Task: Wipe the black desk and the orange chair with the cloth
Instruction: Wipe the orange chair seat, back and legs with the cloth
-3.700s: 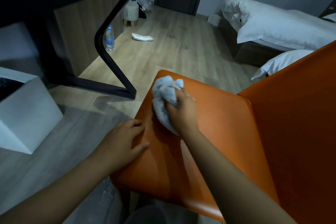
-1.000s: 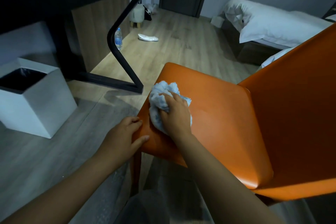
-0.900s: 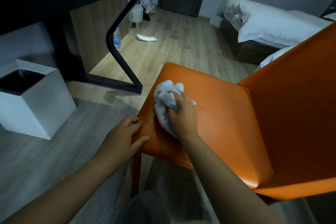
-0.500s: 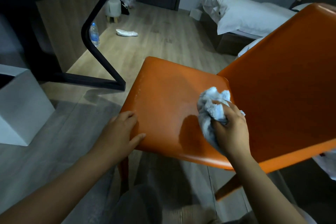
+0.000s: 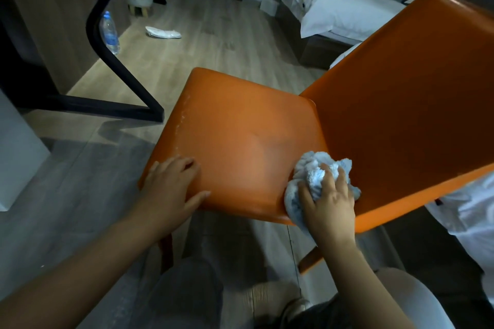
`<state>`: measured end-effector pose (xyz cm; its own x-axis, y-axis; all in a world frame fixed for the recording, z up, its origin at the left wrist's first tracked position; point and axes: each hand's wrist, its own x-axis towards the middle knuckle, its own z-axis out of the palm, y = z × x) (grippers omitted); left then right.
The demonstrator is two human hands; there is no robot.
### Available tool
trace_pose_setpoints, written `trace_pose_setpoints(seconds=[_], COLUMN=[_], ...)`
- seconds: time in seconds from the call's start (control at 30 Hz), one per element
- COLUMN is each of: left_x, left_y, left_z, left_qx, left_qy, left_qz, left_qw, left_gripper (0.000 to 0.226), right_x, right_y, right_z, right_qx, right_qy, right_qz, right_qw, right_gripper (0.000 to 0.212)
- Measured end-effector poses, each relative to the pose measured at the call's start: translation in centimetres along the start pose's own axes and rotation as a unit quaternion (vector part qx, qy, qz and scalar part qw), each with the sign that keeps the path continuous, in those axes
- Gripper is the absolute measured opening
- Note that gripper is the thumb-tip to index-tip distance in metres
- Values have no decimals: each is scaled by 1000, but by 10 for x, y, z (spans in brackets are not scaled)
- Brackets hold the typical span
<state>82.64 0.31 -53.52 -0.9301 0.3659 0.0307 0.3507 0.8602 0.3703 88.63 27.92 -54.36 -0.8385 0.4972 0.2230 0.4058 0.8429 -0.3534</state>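
A single wide-angle camera sits on the person's head, facing forward and steeply down. The wearer's own grey-trousered legs [image 5: 187,296] fill the frame's edge at 6 o'clock. It hangs close over the glossy orange moulded chair [image 5: 240,136]: the seat takes the centre and the backrest rises toward 2 o'clock. Both bare forearms enter from below, the left hand [image 5: 171,187] at 8 o'clock and the right hand [image 5: 330,200], gripping a crumpled pale blue cloth [image 5: 312,171], at 4 o'clock. Farther off lie the bent black metal desk leg [image 5: 112,61] at 10 o'clock and the white-sheeted bed [image 5: 328,8] at 1 o'clock.
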Motion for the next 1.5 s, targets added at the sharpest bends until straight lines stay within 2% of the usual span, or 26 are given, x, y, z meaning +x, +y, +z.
trace_pose_setpoints(seconds=[0.73,1.1,1.5], left_x=[-14,-24,-49], left_y=[-24,-46,-77], left_z=[-8,-11,-19], left_qx=[-9,-46,-71], left_qy=[36,73,101], left_qz=[-26,-48,-96], left_qw=[999,995,988], left_gripper=[62,55,62], right_x=[-17,-31,-53], right_y=[-43,-99,-167], right_z=[27,43,63], right_qx=[0,15,51], right_qy=[50,9,-15], right_qz=[-63,-148,-232], right_qw=[997,989,971], right_gripper=[56,60,60])
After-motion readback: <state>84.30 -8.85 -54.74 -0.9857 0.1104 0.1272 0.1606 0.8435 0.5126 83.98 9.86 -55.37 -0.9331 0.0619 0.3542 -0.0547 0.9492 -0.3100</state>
